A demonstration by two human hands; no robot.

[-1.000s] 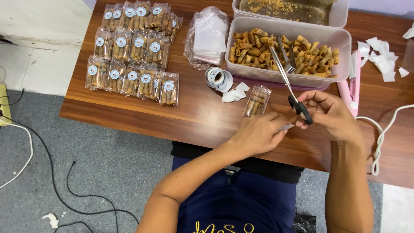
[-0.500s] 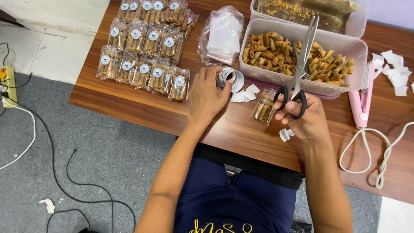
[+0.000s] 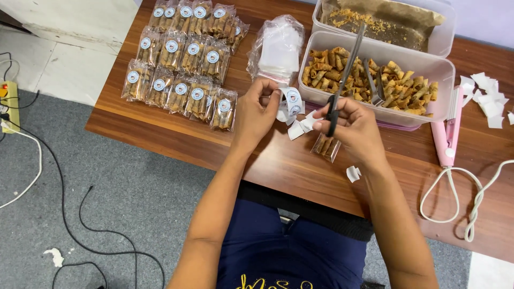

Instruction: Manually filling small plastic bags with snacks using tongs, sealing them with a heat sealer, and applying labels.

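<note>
Between your two hands, the strip of round stickers (image 3: 292, 101) sits a little above the desk (image 3: 176, 142). Your left hand (image 3: 257, 115) pinches one end of it with a narrow grip, thumb and fingers closed on the paper. Your right hand (image 3: 350, 128) is closed around the black handles of the scissors (image 3: 345, 75), and the long blades point up and away over the tub behind them.

Just under your right hand lies one small clear bag of snack rolls (image 3: 325, 145). It looks like it has no sticker yet. Little white paper scraps (image 3: 300, 127) lie beside it, close to both hands, and one more scrap (image 3: 353, 173) lies nearer to you.

Far to the side of your left hand, many small bags (image 3: 184, 64) lie in neat rows, and each has a round sticker on it. So I think lots of bags are done, and lots of rolls are left to pack.

Right behind your right hand stands a clear tub (image 3: 375, 80) full of brown snack rolls, with metal tongs (image 3: 375, 85) resting in it. Behind that, a second tub (image 3: 391, 24) holds brown paper and crumbs. Behind your left hand lies a pile of empty clear bags (image 3: 278, 48). Off past your right hand rests a pink sealer (image 3: 447, 134) with a white cord (image 3: 460, 198), and more white scraps (image 3: 484, 99).
</note>
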